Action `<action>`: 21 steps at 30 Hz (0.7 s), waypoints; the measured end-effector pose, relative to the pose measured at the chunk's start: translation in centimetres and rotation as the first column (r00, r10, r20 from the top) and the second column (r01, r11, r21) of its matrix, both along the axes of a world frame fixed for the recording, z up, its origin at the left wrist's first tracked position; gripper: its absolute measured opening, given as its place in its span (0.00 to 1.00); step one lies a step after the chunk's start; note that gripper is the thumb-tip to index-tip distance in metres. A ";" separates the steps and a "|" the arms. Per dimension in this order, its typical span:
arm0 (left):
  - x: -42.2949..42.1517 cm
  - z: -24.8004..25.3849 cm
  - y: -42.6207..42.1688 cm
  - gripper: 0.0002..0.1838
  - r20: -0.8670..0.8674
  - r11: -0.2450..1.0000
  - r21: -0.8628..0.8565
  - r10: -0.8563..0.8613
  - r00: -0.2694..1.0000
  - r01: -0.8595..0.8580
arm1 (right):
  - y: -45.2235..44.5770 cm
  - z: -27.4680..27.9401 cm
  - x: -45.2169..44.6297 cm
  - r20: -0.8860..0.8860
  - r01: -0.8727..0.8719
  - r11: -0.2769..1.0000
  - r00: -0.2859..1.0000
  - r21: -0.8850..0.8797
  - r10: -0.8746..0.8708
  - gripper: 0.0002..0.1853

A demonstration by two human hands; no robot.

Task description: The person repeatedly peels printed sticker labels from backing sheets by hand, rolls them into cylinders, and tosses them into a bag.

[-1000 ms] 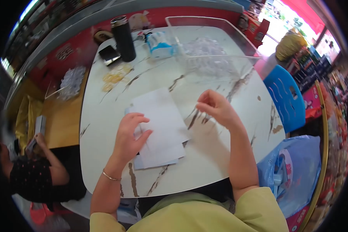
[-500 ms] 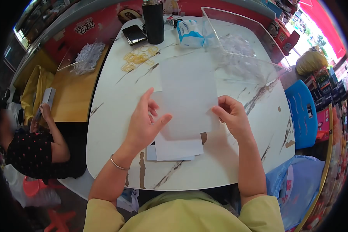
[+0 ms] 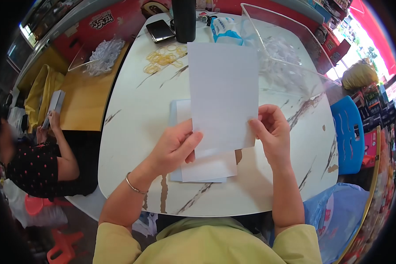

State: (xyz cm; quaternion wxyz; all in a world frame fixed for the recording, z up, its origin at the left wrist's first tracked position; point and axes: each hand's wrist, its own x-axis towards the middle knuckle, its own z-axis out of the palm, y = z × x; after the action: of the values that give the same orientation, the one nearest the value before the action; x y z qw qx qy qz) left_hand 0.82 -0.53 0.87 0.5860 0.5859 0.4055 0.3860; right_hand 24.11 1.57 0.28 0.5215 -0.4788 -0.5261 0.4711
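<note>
A blank white sheet of paper (image 3: 224, 94) is held up above the table, slightly tilted. My left hand (image 3: 176, 145) pinches its lower left edge, thumb on the front. On the right edge, the thumb and fingers of my right hand (image 3: 273, 132) are closed on the same sheet. Beneath it lies a small stack of paper (image 3: 209, 169), white with a pale bluish sheet at its edge, partly hidden by the held sheet and my left hand.
The marbled table (image 3: 136, 114) also bears yellow rubber bands (image 3: 165, 58), a phone (image 3: 160, 31), a black bottle (image 3: 184, 20), a blue-white packet (image 3: 225, 31) and a clear bin (image 3: 290, 66) of whitish pieces. Left, another person (image 3: 39, 165) holds folded paper. A blue chair (image 3: 347, 134) stands right.
My left hand, open beside the sheet before, has closed on its left edge. The sheet has shifted a little to the right and tilted up toward me.
</note>
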 end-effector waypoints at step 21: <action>0.4 -0.2 -0.4 0.16 0.180 0.985 -0.088 -0.131 0.975 0.148 | -2.8 0.5 -5.9 0.526 -0.482 0.640 0.839 0.598 0.140 0.21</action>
State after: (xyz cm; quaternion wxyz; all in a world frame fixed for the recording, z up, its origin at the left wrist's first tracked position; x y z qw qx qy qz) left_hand 1.19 -0.92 0.65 0.6737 0.5466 0.3296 0.3723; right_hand 18.24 -1.24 0.76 0.4422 -0.2307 -0.8441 0.1968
